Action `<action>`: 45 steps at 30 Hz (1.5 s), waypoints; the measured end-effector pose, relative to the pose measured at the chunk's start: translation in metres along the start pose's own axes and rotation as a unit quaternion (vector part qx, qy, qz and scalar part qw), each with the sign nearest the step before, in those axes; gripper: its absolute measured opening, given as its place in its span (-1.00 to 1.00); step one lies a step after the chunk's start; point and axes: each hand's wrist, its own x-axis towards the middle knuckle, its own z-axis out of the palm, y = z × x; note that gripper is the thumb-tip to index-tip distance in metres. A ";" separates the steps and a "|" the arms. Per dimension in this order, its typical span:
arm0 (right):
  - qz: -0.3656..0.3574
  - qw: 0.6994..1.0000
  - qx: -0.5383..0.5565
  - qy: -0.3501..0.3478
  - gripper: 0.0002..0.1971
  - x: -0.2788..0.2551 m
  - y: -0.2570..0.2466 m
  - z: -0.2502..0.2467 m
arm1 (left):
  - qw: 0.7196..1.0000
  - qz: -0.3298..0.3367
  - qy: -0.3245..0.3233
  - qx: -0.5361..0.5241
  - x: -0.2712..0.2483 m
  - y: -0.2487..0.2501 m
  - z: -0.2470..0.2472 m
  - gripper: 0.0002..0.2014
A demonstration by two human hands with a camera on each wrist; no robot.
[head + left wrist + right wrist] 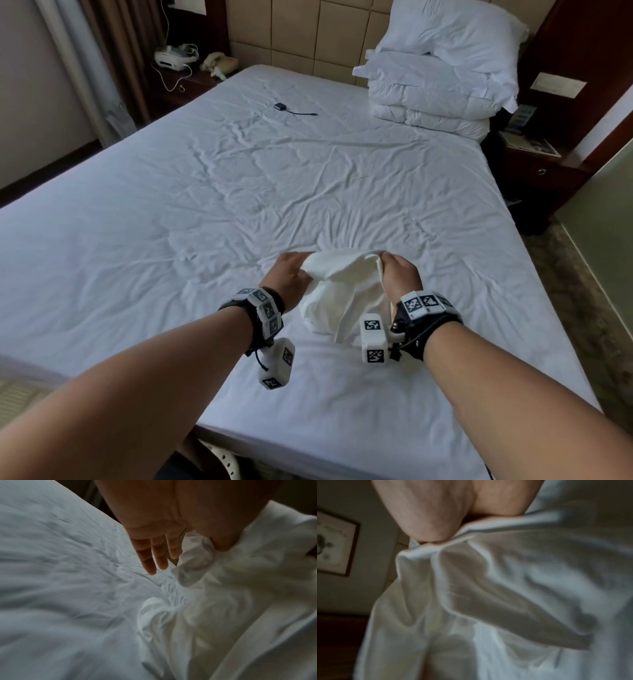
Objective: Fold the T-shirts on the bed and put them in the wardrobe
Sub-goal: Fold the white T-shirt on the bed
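The left hand point(291, 274) and the right hand point(399, 272) each grip the top edge of a cream T-shirt point(337, 294). Its soft, crumpled fabric hangs bunched onto the bed point(171, 205), whose white sheet is wrinkled.

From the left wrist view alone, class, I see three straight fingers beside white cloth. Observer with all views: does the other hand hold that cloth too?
Observer: Yes, the right hand grips the T-shirt at its other upper corner in a closed fist.
Operator: Where on the bed?
Observer: Near its near edge, right of middle.
Operator: Anything else lying there?
Observer: A small black device with a cable, far ahead.
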 end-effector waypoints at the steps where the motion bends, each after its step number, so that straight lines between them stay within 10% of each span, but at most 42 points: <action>1: -0.002 1.000 -0.023 0.007 -0.67 -0.002 -0.001 -0.004 | 1.000 0.011 0.008 -0.013 0.002 0.003 -0.004 -0.59; 7: -0.034 0.979 -0.197 -0.049 -0.71 -0.012 0.000 -0.001 | 0.978 0.000 0.066 -0.198 -0.003 0.046 -0.022 -0.48; 12: -0.148 0.988 0.025 -0.032 -0.57 -0.040 -0.025 0.006 | 0.984 -0.034 0.038 -0.169 -0.008 0.069 -0.028 -0.56; 15: -0.194 0.975 -0.039 -0.102 -0.60 -0.050 -0.032 0.011 | 0.989 -0.031 0.012 -0.144 -0.011 0.079 -0.027 -0.58; 22: -0.091 0.990 0.107 0.013 -0.58 -0.026 -0.034 -0.002 | 0.943 -0.101 -0.045 -0.314 -0.006 0.071 -0.023 0.11; 30: 0.064 0.984 0.153 0.060 -0.47 -0.018 -0.031 -0.033 | 0.967 -0.006 -0.025 -0.253 -0.018 0.084 -0.017 -0.89; 37: -0.034 0.999 0.007 0.027 -0.54 -0.025 -0.019 -0.036 | 0.972 0.021 0.011 -0.233 -0.012 0.085 -0.018 -0.90; 40: -0.107 0.992 0.036 0.055 -0.16 -0.039 -0.025 -0.035 | 0.970 0.034 0.022 -0.239 -0.010 0.089 -0.018 -0.84; 45: -0.150 0.980 -0.079 -0.107 -0.32 -0.053 -0.033 -0.016 | 0.963 0.057 0.010 -0.263 -0.010 0.102 -0.016 -0.78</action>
